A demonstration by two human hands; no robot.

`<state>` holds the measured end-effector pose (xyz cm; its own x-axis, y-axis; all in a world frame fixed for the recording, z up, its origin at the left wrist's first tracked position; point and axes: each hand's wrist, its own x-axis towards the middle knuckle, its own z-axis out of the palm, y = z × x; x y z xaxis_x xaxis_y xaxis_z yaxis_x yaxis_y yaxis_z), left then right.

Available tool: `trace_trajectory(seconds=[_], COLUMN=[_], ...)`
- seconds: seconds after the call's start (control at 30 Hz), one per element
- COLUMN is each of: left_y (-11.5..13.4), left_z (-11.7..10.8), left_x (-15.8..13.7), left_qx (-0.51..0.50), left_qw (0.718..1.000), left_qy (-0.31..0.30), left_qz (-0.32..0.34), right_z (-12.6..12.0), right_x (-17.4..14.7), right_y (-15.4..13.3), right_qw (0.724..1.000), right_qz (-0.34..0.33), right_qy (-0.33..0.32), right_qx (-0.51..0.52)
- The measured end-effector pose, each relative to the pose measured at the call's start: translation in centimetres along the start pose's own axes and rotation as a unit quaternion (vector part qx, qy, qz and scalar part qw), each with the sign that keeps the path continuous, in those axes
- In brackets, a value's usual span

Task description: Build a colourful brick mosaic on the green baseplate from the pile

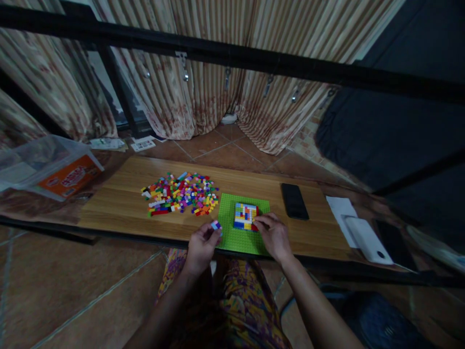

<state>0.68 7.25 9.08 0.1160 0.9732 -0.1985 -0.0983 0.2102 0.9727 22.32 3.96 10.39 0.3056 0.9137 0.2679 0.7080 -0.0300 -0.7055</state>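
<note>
A green baseplate (pixel 227 245) lies near the front edge of the wooden table, with a square build of multicoloured toy bricks (pixel 244 216) on it. My left hand (pixel 201 245) is closed in a pinch on a few small toy bricks (pixel 217 225), blue, light blue and pink, just over the plate's left edge. At the build's right side is my right hand (pixel 274 235), its thumb and forefinger pinched together by the red and yellow bricks there. Whatever sits between those right fingertips is too small to make out.
A pile of loose bricks (pixel 181 194) spreads over the table (pixel 116 203) left of the plate. To the right lies a black phone (pixel 294 200). Beyond the table's right end is a white device (pixel 368 240) on paper; a clear plastic box (pixel 54 165) stands past the left end.
</note>
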Motion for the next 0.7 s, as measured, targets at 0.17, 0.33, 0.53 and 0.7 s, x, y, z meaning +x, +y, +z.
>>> trace_trajectory(seconds=[0.17,0.33,0.53,0.7], left_y=[-0.3,-0.2,0.5,0.8], left_z=[-0.8,-1.1,-1.3,-1.3], left_x=[1.7,1.9,1.6,1.6], left_qx=[0.084,0.163,0.177,0.166], left_qw=[0.995,0.983,0.979,0.981], left_qy=[-0.009,-0.031,-0.057,-0.057], left_qz=[0.051,0.084,0.087,0.087], right_z=[0.2,0.8,1.1,0.8], right_x=[0.0,0.3,0.7,0.8], right_y=[0.2,0.8,1.3,1.2], right_qw=[0.999,0.993,0.982,0.969], right_qz=[0.007,0.056,0.108,0.149], right_qy=[0.009,0.030,0.026,0.028], right_qx=[0.031,0.101,0.151,0.194])
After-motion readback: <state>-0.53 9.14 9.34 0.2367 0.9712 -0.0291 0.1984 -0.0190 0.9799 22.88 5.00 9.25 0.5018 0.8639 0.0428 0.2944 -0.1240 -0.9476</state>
